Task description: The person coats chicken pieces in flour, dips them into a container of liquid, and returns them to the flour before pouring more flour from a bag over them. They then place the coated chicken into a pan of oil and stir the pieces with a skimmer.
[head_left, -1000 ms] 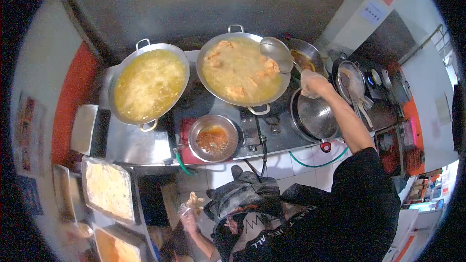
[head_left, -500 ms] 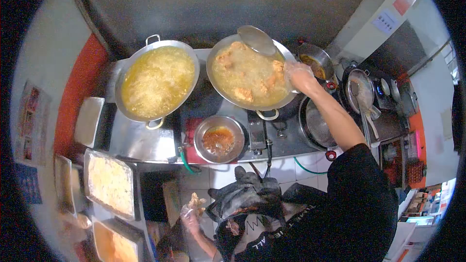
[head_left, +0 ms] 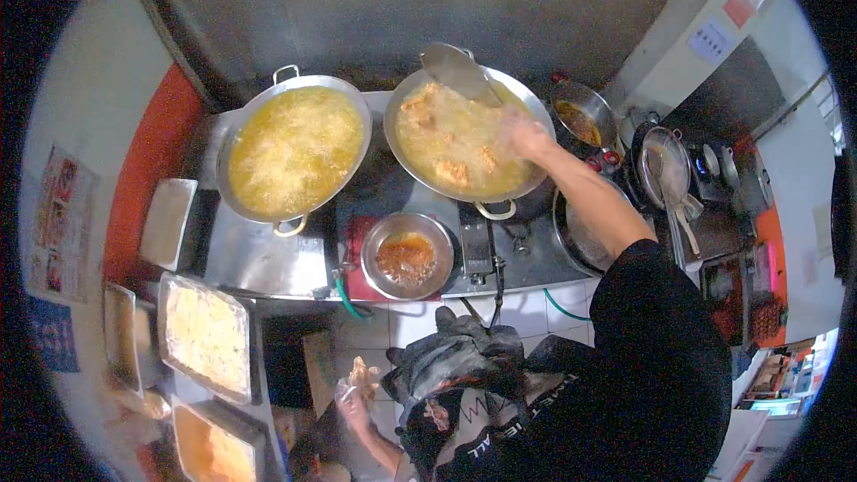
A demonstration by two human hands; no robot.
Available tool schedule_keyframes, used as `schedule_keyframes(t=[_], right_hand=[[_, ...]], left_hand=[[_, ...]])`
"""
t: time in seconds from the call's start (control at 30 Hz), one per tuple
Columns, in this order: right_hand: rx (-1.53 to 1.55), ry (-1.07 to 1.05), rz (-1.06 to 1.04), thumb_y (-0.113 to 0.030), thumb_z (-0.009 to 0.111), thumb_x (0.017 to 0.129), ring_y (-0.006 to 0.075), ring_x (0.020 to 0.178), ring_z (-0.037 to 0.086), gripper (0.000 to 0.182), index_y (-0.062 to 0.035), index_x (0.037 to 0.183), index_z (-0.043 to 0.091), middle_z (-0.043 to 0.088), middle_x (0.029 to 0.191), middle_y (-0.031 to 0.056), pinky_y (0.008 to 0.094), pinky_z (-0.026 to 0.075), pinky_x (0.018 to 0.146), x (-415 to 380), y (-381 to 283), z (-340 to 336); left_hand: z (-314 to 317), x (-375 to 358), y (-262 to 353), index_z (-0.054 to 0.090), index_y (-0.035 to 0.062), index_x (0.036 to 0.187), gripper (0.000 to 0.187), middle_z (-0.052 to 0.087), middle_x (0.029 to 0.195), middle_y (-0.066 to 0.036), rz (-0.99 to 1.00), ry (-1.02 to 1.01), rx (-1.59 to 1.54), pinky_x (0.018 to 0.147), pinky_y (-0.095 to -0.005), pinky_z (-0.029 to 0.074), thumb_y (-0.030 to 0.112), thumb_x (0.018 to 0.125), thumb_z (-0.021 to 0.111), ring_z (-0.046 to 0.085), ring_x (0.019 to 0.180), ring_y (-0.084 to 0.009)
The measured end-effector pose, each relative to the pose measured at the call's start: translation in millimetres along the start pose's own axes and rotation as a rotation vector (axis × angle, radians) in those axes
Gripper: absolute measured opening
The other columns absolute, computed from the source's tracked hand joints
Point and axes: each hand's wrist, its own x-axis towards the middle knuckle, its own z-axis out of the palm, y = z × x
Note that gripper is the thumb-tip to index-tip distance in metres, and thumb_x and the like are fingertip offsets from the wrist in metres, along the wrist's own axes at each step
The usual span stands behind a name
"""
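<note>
My right hand [head_left: 528, 137], in a clear glove, is closed around the handle of a round metal skimmer [head_left: 457, 71]. The skimmer's head is over the far side of the right frying pan [head_left: 390, 129]. Browned, battered chicken pieces [head_left: 452, 171] float in that pan's bubbling oil, partly hidden by my hand. Low at my side, away from the stove, my gloved left hand [head_left: 353, 403] grips a battered piece of chicken [head_left: 361, 377].
Left of it stands another wide pan [head_left: 223, 161] of foaming oil. A steel bowl [head_left: 368, 259] with reddish-brown contents sits in front. Trays of pale coating [head_left: 207, 337] lie at lower left. To the right are a small pot [head_left: 585, 116] and a strainer [head_left: 662, 161].
My right hand and the skimmer have shifted left, further over the right pan. My left hand still holds its piece at my side. The whole view has moved slightly.
</note>
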Motion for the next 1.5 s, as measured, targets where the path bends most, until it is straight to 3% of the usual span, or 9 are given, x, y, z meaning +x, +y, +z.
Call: schedule_keyframes(t=[0.07, 0.33, 0.43, 0.63, 0.7, 1.0, 1.1, 1.2, 1.5], right_hand=[[0.096, -0.419, 0.159, -0.007, 0.057, 0.085, 0.039, 0.122, 0.057, 0.061, 0.0059, 0.142, 0.04, 0.051, 0.138, 0.0275, 0.0455, 0.046, 0.104, 0, -10, -75], [0.249, -0.06, 0.114, -0.016, 0.041, 0.097, 0.044, 0.118, 0.057, 0.053, 0.0055, 0.145, 0.034, 0.056, 0.129, 0.0305, 0.0493, 0.047, 0.1, -26, -22, -9], [0.406, -0.117, 0.081, -0.015, 0.037, 0.099, 0.0462, 0.107, 0.062, 0.05, 0.0087, 0.142, 0.034, 0.06, 0.12, 0.0315, 0.05, 0.052, 0.092, -57, -39, -52], [0.301, -0.207, 0.109, -0.012, 0.039, 0.097, 0.0455, 0.087, 0.067, 0.033, 0.0068, 0.124, 0.044, 0.065, 0.105, 0.0301, 0.0511, 0.056, 0.073, -105, -72, -157], [0.371, -0.218, 0.156, -0.011, 0.041, 0.095, 0.047, 0.082, 0.067, 0.03, 0.0057, 0.12, 0.046, 0.065, 0.102, 0.0311, 0.0533, 0.056, 0.069, -109, -74, -152], [0.195, -0.002, -0.06, -0.013, 0.04, 0.095, 0.0387, 0.098, 0.067, 0.035, 0.0058, 0.124, 0.049, 0.066, 0.108, 0.0252, 0.0477, 0.055, 0.08, -80, -63, -94], [0.712, -0.093, 0.239, -0.023, 0.055, 0.09, 0.0389, 0.108, 0.063, 0.04, 0.0033, 0.12, 0.059, 0.065, 0.117, 0.0243, 0.0475, 0.05, 0.095, -81, -34, -113], [0.317, 0.074, 0.075, -0.008, 0.047, 0.091, 0.0387, 0.097, 0.067, 0.03, 0.0051, 0.116, 0.055, 0.067, 0.105, 0.0271, 0.0456, 0.055, 0.081, -81, -6, -99], [0.282, -0.043, 0.239, -0.014, 0.046, 0.092, 0.0453, 0.086, 0.068, 0.027, 0.0046, 0.112, 0.05, 0.069, 0.091, 0.0277, 0.0531, 0.055, 0.077, -88, -1, -47]], left_hand=[[0, 0, -7, 0.064, -0.0038, 0.092, 0.029, 0.061, 0.082, -0.005, 0.05, 0.003, -0.008, 0.058, -0.0309, 0.045, 0.025, 0.095, 0.06, 0.056, 0.07, -0.0125], [-16, -15, -33, 0.059, -0.002, 0.084, 0.033, 0.057, 0.079, -0.003, -0.029, 0.033, 0.007, 0.062, -0.031, 0.044, 0.029, 0.095, 0.061, 0.053, 0.073, -0.0124], [-29, -17, -39, 0.064, -0.002, 0.125, 0.046, 0.067, 0.123, -0.014, 0.054, -0.059, -0.017, 0.068, -0.0281, 0.057, 0.034, 0.098, 0.061, 0.068, 0.097, -0.0198], [-36, -10, -40, 0.065, -0.0015, 0.124, 0.039, 0.07, 0.115, -0.012, 0.131, -0.118, 0.021, 0.065, -0.0282, 0.057, 0.028, 0.099, 0.059, 0.069, 0.091, -0.0167], [-29, -8, -32, 0.059, -0.0027, 0.086, 0.035, 0.058, 0.081, -0.004, 0.077, -0.018, 0.08, 0.062, -0.0338, 0.044, 0.031, 0.096, 0.059, 0.052, 0.071, -0.0139], [7, 5, 28, 0.062, -0.003, 0.083, 0.036, 0.058, 0.079, -0.004, -0.133, -0.062, 0.219, 0.058, -0.0318, 0.045, 0.03, 0.096, 0.061, 0.053, 0.068, -0.0119], [-3, 7, 11, 0.063, -0.002, 0.085, 0.032, 0.056, 0.075, -0.003, -0.021, 0.001, 0.183, 0.055, -0.0286, 0.044, 0.027, 0.097, 0.062, 0.052, 0.066, -0.0098], [13, -4, 30, 0.063, -0.0006, 0.084, 0.029, 0.055, 0.072, -0.001, -0.156, 0.062, 0.135, 0.052, -0.0271, 0.041, 0.025, 0.097, 0.062, 0.049, 0.061, -0.0088], [-12, 0, -31, 0.067, -0.0012, 0.087, 0.025, 0.063, 0.075, -0.002, -0.07, 0.006, 0.065, 0.054, -0.0258, 0.043, 0.019, 0.098, 0.058, 0.053, 0.063, -0.0078]])
